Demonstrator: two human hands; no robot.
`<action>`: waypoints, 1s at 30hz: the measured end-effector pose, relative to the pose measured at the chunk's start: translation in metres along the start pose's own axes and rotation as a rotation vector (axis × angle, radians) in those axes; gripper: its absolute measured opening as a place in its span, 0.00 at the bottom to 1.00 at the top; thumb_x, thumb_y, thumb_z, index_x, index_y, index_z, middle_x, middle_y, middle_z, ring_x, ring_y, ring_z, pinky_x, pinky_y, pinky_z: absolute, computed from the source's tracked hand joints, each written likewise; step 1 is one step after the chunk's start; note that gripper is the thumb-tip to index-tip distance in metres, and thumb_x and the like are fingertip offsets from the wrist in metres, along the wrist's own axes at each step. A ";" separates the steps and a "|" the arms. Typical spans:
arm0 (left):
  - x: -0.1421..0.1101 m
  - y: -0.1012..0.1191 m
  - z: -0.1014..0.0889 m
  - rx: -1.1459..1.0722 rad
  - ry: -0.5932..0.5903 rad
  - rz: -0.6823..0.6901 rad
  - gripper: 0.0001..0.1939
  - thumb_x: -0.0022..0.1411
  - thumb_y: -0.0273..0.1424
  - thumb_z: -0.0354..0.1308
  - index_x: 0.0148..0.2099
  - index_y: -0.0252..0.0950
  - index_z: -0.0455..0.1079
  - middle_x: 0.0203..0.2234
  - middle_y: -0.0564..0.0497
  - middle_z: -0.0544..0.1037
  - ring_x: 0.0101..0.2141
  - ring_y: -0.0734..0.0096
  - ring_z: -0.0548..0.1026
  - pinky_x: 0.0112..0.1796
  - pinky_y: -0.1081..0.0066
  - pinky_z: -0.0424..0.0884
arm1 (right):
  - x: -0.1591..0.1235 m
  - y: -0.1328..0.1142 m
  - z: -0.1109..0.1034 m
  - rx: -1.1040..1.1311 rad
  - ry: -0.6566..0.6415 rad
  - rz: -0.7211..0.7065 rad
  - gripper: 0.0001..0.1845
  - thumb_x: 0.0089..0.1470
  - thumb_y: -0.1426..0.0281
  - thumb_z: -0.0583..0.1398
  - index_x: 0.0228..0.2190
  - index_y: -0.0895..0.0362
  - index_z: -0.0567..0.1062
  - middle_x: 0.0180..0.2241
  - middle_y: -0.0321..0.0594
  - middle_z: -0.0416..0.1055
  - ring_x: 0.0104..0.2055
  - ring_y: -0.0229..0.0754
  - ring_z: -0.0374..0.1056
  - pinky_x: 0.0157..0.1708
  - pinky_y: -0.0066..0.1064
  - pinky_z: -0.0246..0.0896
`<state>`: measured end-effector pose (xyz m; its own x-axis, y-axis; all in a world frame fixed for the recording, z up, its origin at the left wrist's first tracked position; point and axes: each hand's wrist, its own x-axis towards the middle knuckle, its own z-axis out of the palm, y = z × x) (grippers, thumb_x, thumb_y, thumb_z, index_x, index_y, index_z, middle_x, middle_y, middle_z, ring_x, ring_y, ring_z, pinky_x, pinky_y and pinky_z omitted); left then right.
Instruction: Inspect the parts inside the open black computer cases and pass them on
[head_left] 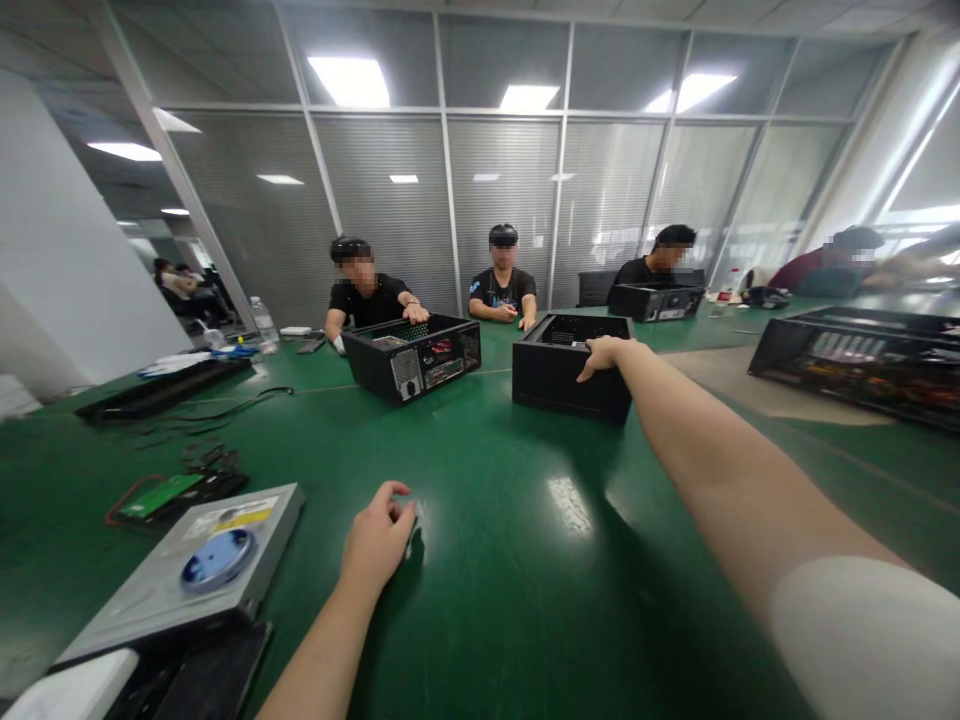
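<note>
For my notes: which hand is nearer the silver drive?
Left: the left hand is right of the silver drive, the right hand farther off, on a black case.

2 bare forearms are extending forward. The left hand (379, 535) is lying low at 7 o'clock, its forearm pointing towards 1 o'clock, its fingers curling loosely, its thumb and index finger leaving a gap. The right hand (607, 355) is reaching farther out at 3 o'clock, its forearm slanting in from 4 o'clock, its thumb angling down towards 8 o'clock as its fingers are bending.
</note>
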<state>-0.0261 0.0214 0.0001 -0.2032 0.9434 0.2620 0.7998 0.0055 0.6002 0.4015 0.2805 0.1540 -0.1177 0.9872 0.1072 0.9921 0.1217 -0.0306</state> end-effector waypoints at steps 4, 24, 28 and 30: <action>0.002 0.000 -0.002 -0.054 0.034 -0.023 0.12 0.60 0.41 0.52 0.43 0.42 0.67 0.18 0.59 0.70 0.23 0.68 0.71 0.29 0.71 0.62 | -0.017 0.003 -0.004 -0.012 -0.019 -0.022 0.22 0.62 0.59 0.59 0.53 0.58 0.70 0.54 0.45 0.68 0.52 0.49 0.68 0.50 0.48 0.67; -0.006 0.002 -0.005 -0.305 0.066 -0.081 0.20 0.56 0.42 0.56 0.48 0.38 0.67 0.19 0.58 0.72 0.17 0.71 0.70 0.23 0.73 0.65 | -0.448 -0.017 -0.087 0.328 0.068 -0.561 0.42 0.42 0.44 0.67 0.59 0.38 0.70 0.51 0.42 0.75 0.54 0.60 0.69 0.57 0.53 0.60; -0.005 0.005 -0.006 -0.306 0.047 -0.102 0.20 0.55 0.42 0.57 0.47 0.38 0.68 0.19 0.58 0.72 0.17 0.71 0.70 0.24 0.72 0.66 | -0.396 -0.037 -0.106 0.257 0.007 -0.561 0.28 0.57 0.48 0.59 0.56 0.44 0.73 0.47 0.40 0.77 0.48 0.53 0.73 0.49 0.46 0.68; -0.004 0.006 -0.007 -0.311 0.033 -0.098 0.20 0.55 0.43 0.57 0.47 0.38 0.68 0.19 0.58 0.72 0.17 0.71 0.70 0.23 0.72 0.65 | -0.354 -0.061 -0.095 0.081 -0.045 -0.621 0.25 0.58 0.53 0.59 0.53 0.52 0.76 0.46 0.45 0.77 0.47 0.53 0.74 0.47 0.44 0.69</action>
<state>-0.0247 0.0152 0.0083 -0.2927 0.9321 0.2131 0.5656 -0.0109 0.8246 0.3869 -0.0865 0.2125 -0.6747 0.7329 0.0871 0.7317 0.6797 -0.0510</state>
